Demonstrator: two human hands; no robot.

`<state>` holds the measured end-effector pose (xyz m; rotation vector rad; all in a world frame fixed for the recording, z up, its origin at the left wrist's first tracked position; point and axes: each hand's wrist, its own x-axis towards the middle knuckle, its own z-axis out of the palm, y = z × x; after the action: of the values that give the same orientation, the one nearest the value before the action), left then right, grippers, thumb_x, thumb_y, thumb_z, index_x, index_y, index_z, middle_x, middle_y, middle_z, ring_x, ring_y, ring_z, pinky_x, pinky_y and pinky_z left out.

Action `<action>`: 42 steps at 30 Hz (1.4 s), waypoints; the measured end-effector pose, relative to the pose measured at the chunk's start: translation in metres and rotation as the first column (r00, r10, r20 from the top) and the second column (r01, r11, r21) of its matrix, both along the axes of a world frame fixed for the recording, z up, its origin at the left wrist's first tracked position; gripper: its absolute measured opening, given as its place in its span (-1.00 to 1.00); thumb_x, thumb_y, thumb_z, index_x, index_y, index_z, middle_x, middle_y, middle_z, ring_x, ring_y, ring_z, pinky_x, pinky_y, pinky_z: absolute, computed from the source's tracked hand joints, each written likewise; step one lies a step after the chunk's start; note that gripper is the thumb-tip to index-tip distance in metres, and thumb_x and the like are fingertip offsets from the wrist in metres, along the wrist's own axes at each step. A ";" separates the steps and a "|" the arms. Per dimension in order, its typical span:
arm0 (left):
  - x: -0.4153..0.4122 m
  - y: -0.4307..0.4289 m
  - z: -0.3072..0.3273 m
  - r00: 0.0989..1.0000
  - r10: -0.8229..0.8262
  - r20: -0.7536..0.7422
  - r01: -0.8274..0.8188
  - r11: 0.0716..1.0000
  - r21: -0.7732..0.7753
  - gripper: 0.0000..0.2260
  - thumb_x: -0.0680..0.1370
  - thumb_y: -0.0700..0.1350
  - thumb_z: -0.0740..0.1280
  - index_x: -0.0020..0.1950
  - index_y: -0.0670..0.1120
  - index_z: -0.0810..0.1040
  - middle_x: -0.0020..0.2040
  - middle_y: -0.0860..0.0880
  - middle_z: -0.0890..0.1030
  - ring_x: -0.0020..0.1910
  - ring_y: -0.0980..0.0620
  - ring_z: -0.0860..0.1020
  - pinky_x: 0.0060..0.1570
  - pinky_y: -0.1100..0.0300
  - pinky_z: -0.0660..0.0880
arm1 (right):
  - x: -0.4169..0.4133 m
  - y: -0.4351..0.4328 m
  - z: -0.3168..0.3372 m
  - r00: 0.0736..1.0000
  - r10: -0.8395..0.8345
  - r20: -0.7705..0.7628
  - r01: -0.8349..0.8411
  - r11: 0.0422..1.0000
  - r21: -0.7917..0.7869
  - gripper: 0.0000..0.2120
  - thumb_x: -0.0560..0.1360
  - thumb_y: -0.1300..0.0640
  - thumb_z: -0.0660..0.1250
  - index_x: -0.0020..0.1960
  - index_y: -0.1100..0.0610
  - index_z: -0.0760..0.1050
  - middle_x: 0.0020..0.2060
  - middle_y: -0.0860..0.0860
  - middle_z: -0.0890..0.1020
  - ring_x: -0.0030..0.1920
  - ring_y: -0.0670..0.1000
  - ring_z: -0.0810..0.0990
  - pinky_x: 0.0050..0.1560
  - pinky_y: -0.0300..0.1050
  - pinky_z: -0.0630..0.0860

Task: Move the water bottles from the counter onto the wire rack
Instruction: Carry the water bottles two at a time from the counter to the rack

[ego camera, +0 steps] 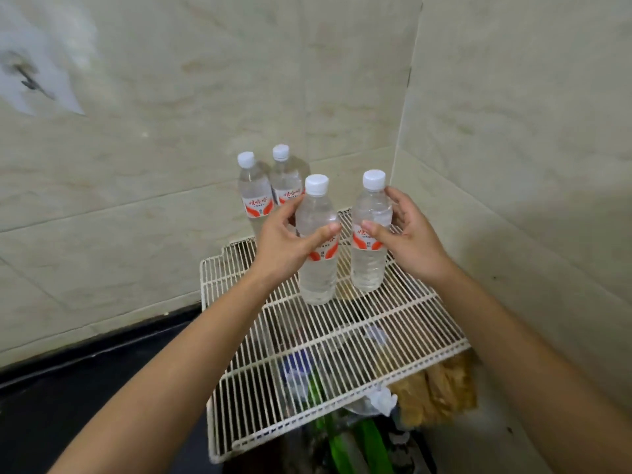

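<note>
**Both hands grip bottles at the wire rack**

Both forearms reach in from the lower corners to mid-frame. The left hand (285, 242) wraps the left front bottle (317, 271), thumb across its label and fingers curled behind. The right hand (408, 237) grips the right front bottle (369, 265) the same way, fingertips up near its shoulder. Both bottles are upright with their bases at the white wire rack (393, 323); contact cannot be confirmed. Two more bottles (253, 189) stand just behind, above centre, against the tiled wall (154, 148). The dark counter (85, 388) lies at lower left. All have white caps and red-and-white labels with red characters too blurred to read.
</note>
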<state>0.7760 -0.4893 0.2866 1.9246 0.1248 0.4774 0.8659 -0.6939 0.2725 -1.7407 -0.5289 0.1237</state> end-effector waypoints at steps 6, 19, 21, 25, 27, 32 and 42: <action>0.081 0.009 0.027 0.991 0.053 -0.120 -0.012 0.948 0.318 -0.29 0.19 0.31 0.58 0.17 -0.02 0.46 0.04 0.06 0.64 0.02 0.05 0.63 0.04 -0.02 0.62 | 0.091 -0.003 0.000 0.999 0.032 -0.019 -0.033 0.998 -0.047 -0.33 0.48 0.05 0.53 0.49 -0.07 0.29 0.30 -0.10 0.58 0.30 -0.10 0.57 0.37 0.08 0.50; 0.159 0.044 0.068 0.943 0.294 -0.155 -0.013 0.498 0.867 -0.40 0.31 0.35 0.50 0.07 0.01 0.35 -0.14 0.03 0.55 -0.11 -0.06 0.47 0.18 -0.01 0.30 | 0.156 0.054 0.012 0.978 0.209 0.003 -0.203 0.950 -0.237 -0.33 0.57 0.09 0.41 0.58 0.04 0.19 0.44 -0.05 0.46 0.32 -0.11 0.46 -0.26 -0.63 0.37; 0.161 0.053 0.066 0.930 0.325 -0.171 -0.026 0.522 0.852 -0.35 0.30 0.37 0.49 0.15 -0.01 0.40 -0.13 0.02 0.56 -0.10 -0.06 0.50 0.16 -0.02 0.36 | 0.159 0.063 0.010 0.972 0.234 0.001 -0.226 0.943 -0.244 -0.31 0.57 0.07 0.42 0.60 0.03 0.17 0.48 -0.02 0.45 0.38 -0.07 0.47 -0.19 -0.55 0.41; 0.165 0.066 0.060 0.910 0.356 -0.212 -0.006 0.524 0.852 -0.34 0.29 0.36 0.52 0.18 -0.02 0.43 -0.08 -0.01 0.57 -0.08 -0.06 0.52 -0.14 0.07 0.40 | 0.167 0.076 0.007 0.964 0.267 -0.010 -0.260 0.931 -0.254 -0.28 0.57 0.03 0.41 0.62 0.01 0.13 0.50 -0.02 0.43 0.39 -0.10 0.45 0.00 -0.42 0.46; 0.166 0.070 0.056 0.911 0.367 -0.186 -0.008 0.467 0.884 -0.35 0.27 0.41 0.49 0.14 0.00 0.47 -0.08 0.00 0.58 -0.08 -0.04 0.50 -0.12 0.08 0.39 | 0.171 0.079 0.002 0.961 0.275 -0.021 -0.272 0.932 -0.239 -0.26 0.58 0.01 0.41 0.63 0.00 0.10 0.50 -0.02 0.43 0.44 -0.04 0.45 0.29 -0.11 0.53; 0.167 0.077 0.054 0.921 0.357 -0.158 -0.021 0.449 0.893 -0.31 0.27 0.44 0.46 0.18 0.02 0.43 -0.09 0.03 0.53 -0.09 0.00 0.45 -0.03 0.07 0.39 | 0.172 0.080 -0.001 0.962 0.273 0.003 -0.257 0.911 -0.322 -0.25 0.61 -0.05 0.34 0.65 -0.05 0.00 0.55 -0.01 0.34 0.50 0.02 0.37 0.36 -0.07 0.36; 0.177 0.065 0.057 0.926 0.339 -0.167 0.042 0.346 0.937 -0.24 0.39 0.39 0.41 0.37 -0.07 0.32 0.11 -0.09 0.62 0.13 -0.11 0.54 0.22 -0.05 0.40 | 0.172 0.074 0.011 0.939 0.344 -0.010 -0.318 0.856 -0.407 -0.17 0.58 -0.26 0.27 0.64 -0.16 -0.18 0.62 -0.03 0.19 0.57 0.04 0.25 0.54 0.25 0.25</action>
<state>0.9526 -0.4248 0.3433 3.2031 0.3111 0.3388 1.0379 -0.6198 0.2834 -2.0447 -0.9002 0.4519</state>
